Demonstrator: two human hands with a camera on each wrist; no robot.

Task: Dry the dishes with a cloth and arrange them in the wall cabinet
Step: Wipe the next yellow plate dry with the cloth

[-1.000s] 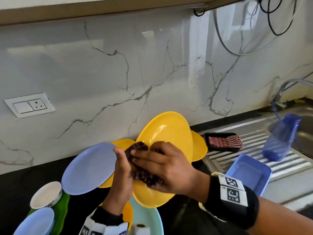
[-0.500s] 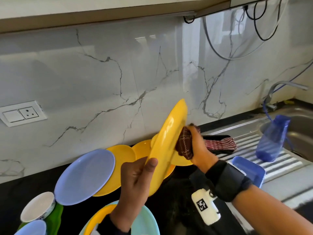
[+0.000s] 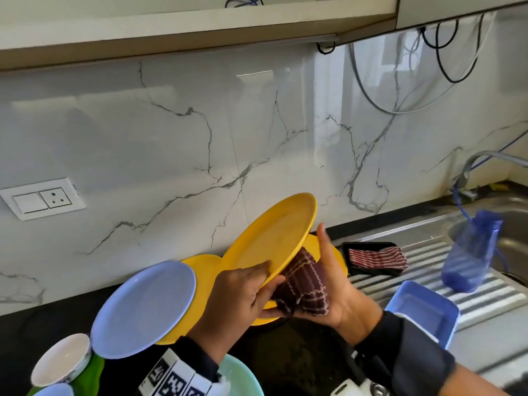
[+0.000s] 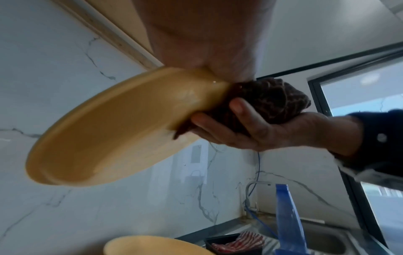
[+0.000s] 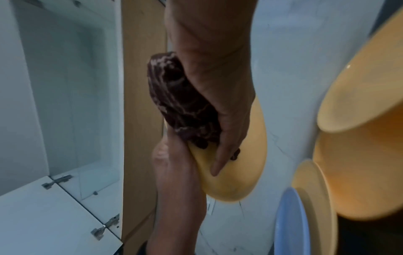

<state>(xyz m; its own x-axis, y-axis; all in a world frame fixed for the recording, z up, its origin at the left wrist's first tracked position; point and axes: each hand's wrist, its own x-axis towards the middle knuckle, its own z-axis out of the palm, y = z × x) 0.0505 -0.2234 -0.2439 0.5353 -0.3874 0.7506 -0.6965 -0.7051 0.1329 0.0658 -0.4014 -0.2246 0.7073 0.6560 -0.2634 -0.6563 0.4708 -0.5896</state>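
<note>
Checked cloth (image 3: 303,284) bunched against round yellow plate (image 3: 274,235).

Above the counter (image 3: 297,364) the bare marble wall (image 3: 171,138) leaves open air up to the cabinet underside (image 3: 171,44), while leaning plates (image 3: 145,307) crowd the left, a blue tub (image 3: 423,318) and hanging blue bag (image 3: 468,252) block the right.
</note>
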